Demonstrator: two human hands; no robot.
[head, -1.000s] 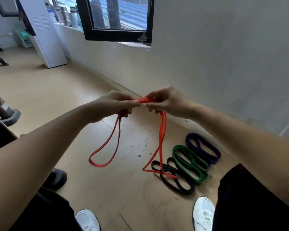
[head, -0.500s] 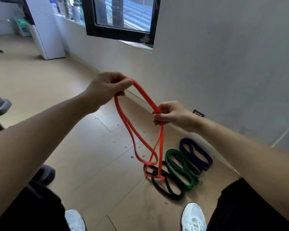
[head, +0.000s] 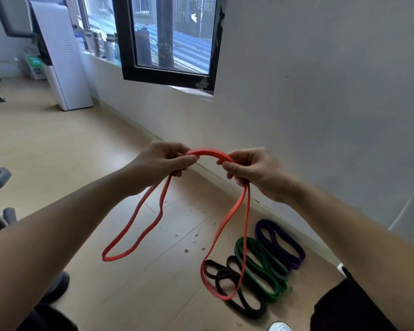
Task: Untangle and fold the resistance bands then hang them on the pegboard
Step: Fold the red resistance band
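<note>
1. The red band [head: 208, 152] hangs in the air between both hands, arched across the gap. One loop dangles below each hand, the right one in front of the black band [head: 251, 311].
2. This looks like the folding step. Next, I'd guess, the two loops need bringing together evenly.
3. The left hand [head: 160, 161] pinches one end of the arch with curled fingers. The right hand [head: 251, 168] grips the other end.
4. The green band [head: 263, 271] and purple band [head: 280, 247] lie by the wall [head: 320, 115]. I see no pegboard.
</note>
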